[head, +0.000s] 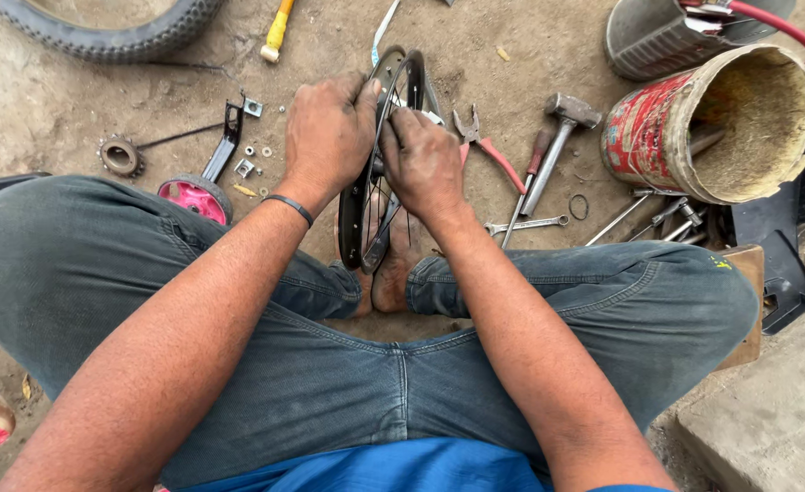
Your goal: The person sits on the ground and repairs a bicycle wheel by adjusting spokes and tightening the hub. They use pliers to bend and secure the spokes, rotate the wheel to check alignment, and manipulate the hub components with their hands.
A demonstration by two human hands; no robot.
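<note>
A person sits on the dirt ground with knees spread, holding a small black spoked wheel rim upright at the centre of the frame, its lower edge resting near the person's bare feet. The left hand is clenched over the upper left side of the rim, fingers curled across its edge. The right hand grips the rim just beside it on the right, fingertips pressed in near the spokes; what they pinch there is too small to tell. A dark band circles the left wrist.

Right of the rim lie red-handled pliers, a hammer, and a wrench, all near each other. Further right, a battered red can lies tipped on its side with its open mouth facing the camera, and more metal tools lie beneath it. At the left lie a sprocket, a pink small wheel on a black bracket, and scattered nuts and washers. A tyre curves across the upper left corner, and a yellow-handled tool lies just to its right.
</note>
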